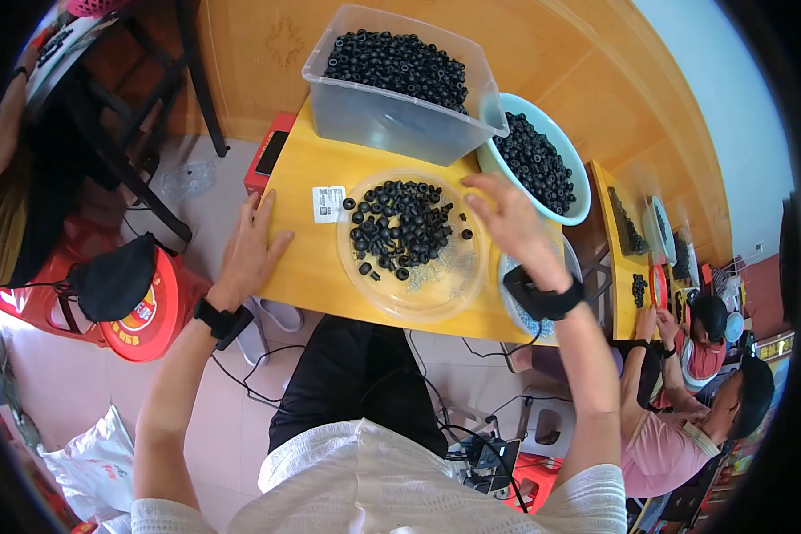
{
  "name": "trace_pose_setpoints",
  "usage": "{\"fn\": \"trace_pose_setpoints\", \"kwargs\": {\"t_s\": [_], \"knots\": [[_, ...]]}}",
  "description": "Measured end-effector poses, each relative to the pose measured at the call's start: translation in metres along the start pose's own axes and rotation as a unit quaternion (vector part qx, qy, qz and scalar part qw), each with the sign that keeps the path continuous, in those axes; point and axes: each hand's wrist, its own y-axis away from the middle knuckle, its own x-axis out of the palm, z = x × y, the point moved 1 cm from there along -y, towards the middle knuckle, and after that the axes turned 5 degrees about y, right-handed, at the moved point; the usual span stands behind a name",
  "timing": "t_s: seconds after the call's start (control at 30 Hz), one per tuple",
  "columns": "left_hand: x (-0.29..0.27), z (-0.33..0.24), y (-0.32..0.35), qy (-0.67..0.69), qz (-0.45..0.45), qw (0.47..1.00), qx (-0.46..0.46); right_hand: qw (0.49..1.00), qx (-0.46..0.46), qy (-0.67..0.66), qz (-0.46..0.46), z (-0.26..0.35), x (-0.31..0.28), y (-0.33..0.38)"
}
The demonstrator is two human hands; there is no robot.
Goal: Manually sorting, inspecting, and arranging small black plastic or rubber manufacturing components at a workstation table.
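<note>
Dozens of black beadlike parts [405, 218] heaped in a shallow clear tray [378, 292], near the middle of the yellow table [307, 271], toward its near edge. Rightward from the left hand [247, 254], leftward from the right hand [518, 222]; clearly nearer the right. No definite long axis to the heap, only a roughly round spread, plus two loose pieces [466, 234] on the side toward the right thumb. Left hand at the table's left edge, fingers spread, nothing visible in its grasp; between it and the tray, a white label [328, 205]. Right hand by the tray's right rim, fingers loosely bent, thumb apart from forefinger, nothing seen between; contact with the rim impossible to tell. Along the far edge, a clear bin [400, 133] of similar parts; by the far right corner, a light-blue basin [568, 214].
</note>
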Motion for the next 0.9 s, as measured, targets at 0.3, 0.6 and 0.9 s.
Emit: {"fn": "trace_pose_setpoints", "kwargs": {"t_s": [0.3, 0.6, 0.9], "knots": [[-0.015, -0.022, 0.001, 0.035, 0.022, 0.998, -0.043, 0.995, -0.034, 0.027, 0.095, 0.004, -0.065, -0.137], [-0.025, -0.029, -0.001, 0.050, 0.045, 0.995, -0.074, 0.898, 0.087, 0.011, 0.432, -0.021, 0.011, -0.238], [-0.020, -0.024, -0.009, 0.078, 0.076, 0.989, -0.099, 0.880, 0.052, -0.046, 0.470, -0.011, 0.033, -0.260]]}}
